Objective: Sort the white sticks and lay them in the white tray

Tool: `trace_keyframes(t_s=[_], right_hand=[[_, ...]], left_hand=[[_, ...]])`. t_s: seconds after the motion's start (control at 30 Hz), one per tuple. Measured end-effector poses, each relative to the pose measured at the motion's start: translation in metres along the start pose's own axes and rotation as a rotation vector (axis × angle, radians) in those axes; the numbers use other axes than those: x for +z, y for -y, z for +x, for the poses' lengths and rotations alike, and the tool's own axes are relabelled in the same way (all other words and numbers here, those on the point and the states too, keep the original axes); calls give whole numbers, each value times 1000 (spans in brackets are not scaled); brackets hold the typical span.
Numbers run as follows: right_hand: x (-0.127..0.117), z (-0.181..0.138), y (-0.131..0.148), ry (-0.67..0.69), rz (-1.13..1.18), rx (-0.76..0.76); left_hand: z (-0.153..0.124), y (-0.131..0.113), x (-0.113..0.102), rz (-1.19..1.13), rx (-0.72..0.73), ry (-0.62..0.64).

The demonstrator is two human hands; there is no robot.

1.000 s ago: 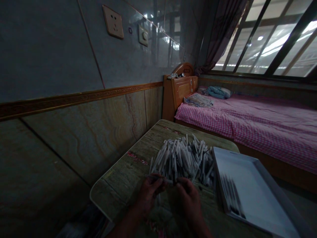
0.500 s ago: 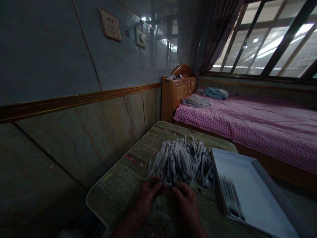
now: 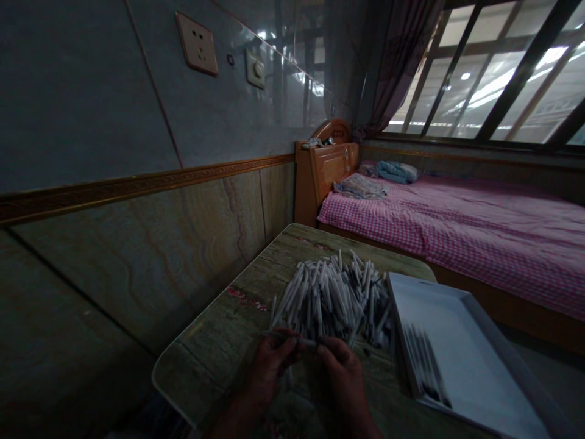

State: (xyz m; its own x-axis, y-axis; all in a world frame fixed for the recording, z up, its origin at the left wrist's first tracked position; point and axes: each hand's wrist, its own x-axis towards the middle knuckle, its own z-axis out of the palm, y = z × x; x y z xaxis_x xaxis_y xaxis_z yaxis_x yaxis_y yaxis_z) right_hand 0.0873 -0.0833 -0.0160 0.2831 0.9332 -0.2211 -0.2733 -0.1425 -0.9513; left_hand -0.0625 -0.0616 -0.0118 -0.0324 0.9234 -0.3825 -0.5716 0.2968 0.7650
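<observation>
My left hand [image 3: 269, 372] and my right hand [image 3: 342, 375] are close together over the near part of a small table [image 3: 219, 341]. Both pinch one thin pale pen [image 3: 292, 337] held level between them, its left end jutting past my left fingers. Just beyond lies a big heap of white pens [image 3: 331, 296]. To the right sits a white tray [image 3: 461, 360] with several dark pens [image 3: 425, 366] laid side by side near its left wall.
A tiled wall [image 3: 137, 231] runs along the left, with a socket [image 3: 197, 44] high up. Behind the table stands a bed with a pink checked cover [image 3: 457, 219] and a wooden headboard [image 3: 326, 167]. A barred window [image 3: 493, 73] is beyond.
My hands stay together on the pen. The view has drifted slightly, so table and hands sit a little lower and further left.
</observation>
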Motion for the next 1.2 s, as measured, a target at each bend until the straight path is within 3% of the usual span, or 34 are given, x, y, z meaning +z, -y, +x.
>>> trace_keyframes(t_s=[0.37,0.63,0.77,0.97,1.2], right_hand=[[2,0,-8,29,89,37],[0,0,-1,21,-111,-21],[-8,1,-5,53,-363,-202],[-22,4,-12,176,-861,-667],[-34,7,-24,205,-976,-869]], left_hand=[[0,0,1,-33,-3,30],[0,4,-1,-5,10,33],[-1,3,1,20,17,42],[-5,1,1,68,26,78],[-7,1,3,160,43,150]])
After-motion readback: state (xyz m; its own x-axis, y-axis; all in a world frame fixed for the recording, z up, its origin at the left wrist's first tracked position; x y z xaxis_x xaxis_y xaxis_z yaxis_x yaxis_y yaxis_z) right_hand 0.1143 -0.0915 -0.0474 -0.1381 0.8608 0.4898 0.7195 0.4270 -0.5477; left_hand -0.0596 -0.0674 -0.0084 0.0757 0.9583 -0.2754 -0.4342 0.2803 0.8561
